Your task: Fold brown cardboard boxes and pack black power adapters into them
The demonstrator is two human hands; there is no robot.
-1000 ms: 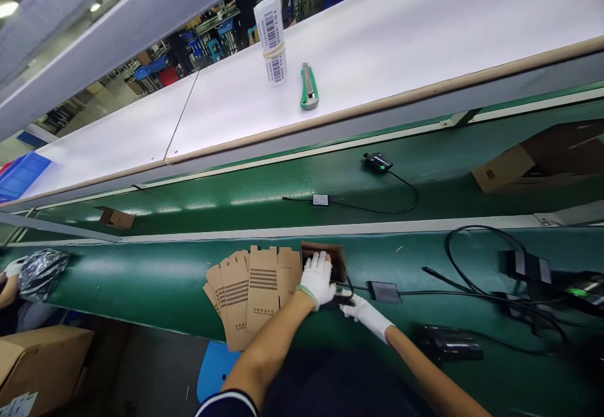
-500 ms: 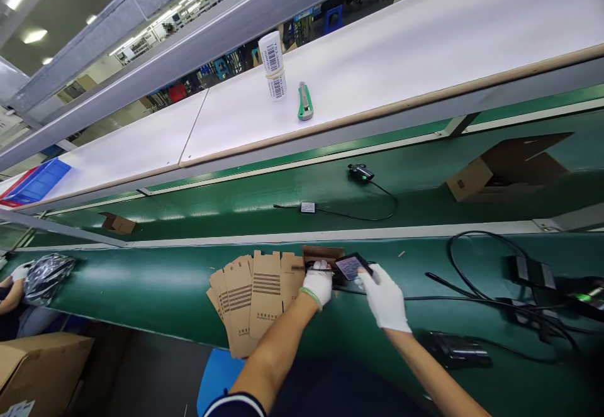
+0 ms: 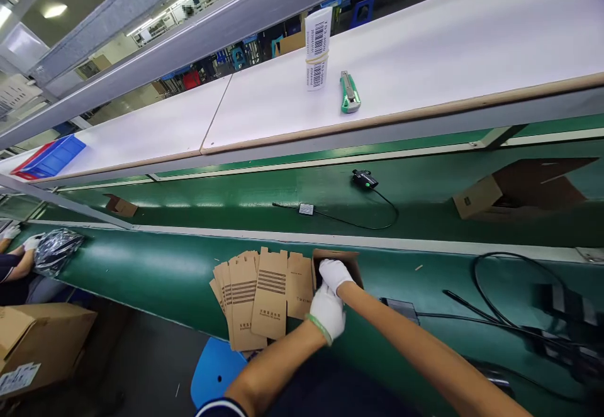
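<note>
Small brown box [image 3: 352,261] open on green desk [image 3: 141,272], at 3 o'clock from flat boxes [image 3: 257,294]. Right hand [image 3: 336,273] reaches inside, fingers hidden, can't tell. Left hand [image 3: 328,312] curled against box side, at 6 o'clock. Packing maybe half done; box not closed.

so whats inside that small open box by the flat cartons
Only the right hand shows there: its gloved fingers reach down into the small open box. The left hand rests at its near edge. Both hands cover the opening, so any contents are hidden.
</note>
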